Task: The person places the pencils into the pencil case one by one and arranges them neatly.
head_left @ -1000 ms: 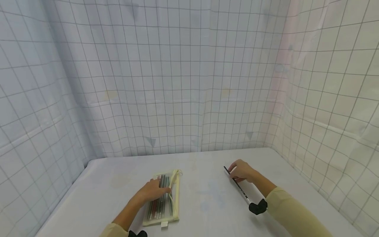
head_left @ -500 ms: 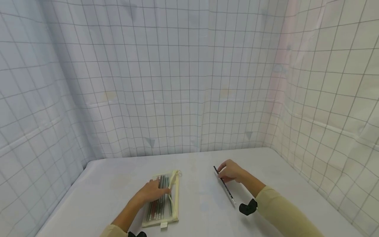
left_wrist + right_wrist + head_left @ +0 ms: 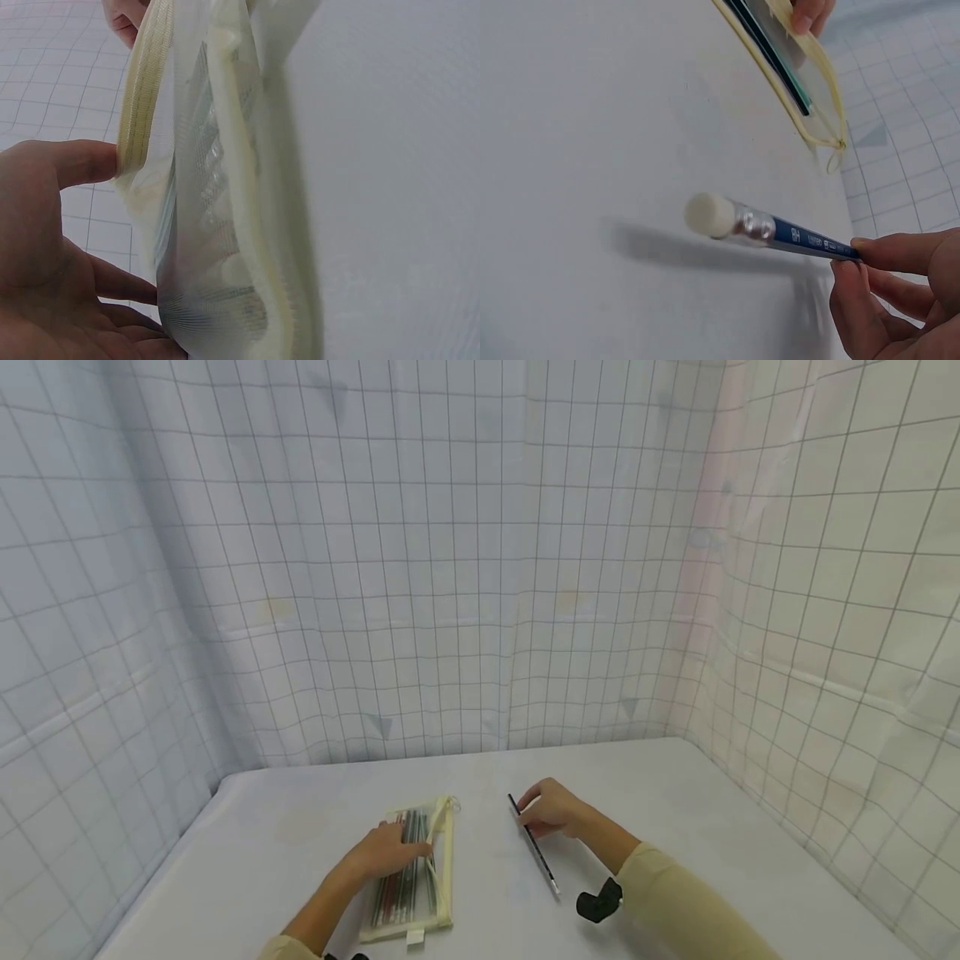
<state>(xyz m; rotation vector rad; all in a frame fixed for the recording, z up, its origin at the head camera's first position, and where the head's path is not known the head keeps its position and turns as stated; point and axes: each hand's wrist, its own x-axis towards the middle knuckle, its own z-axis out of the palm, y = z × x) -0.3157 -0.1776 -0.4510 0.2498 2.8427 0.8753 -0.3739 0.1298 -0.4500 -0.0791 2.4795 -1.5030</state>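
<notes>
My right hand [image 3: 551, 808] pinches a dark pencil [image 3: 542, 860] between thumb and fingertips. In the right wrist view the pencil [image 3: 802, 236] shows a white eraser and silver ferrule pointing away from the hand, above the white surface. My left hand [image 3: 386, 852] holds a pale yellow mesh pencil case [image 3: 446, 885] with several pencils inside. In the left wrist view the left thumb is at the zipper edge [image 3: 142, 97], and the fingers touch the mesh side. The case's mouth stands apart along its right side.
A white-covered table [image 3: 292, 814] lies under both hands. Grid-patterned curtains [image 3: 465, 568] rise behind it and at both sides. A small white tag [image 3: 416, 937] sticks out from the case's near end.
My right hand has moved left with the pencil, toward the pencil case. The left hand and the case have stayed nearly in place.
</notes>
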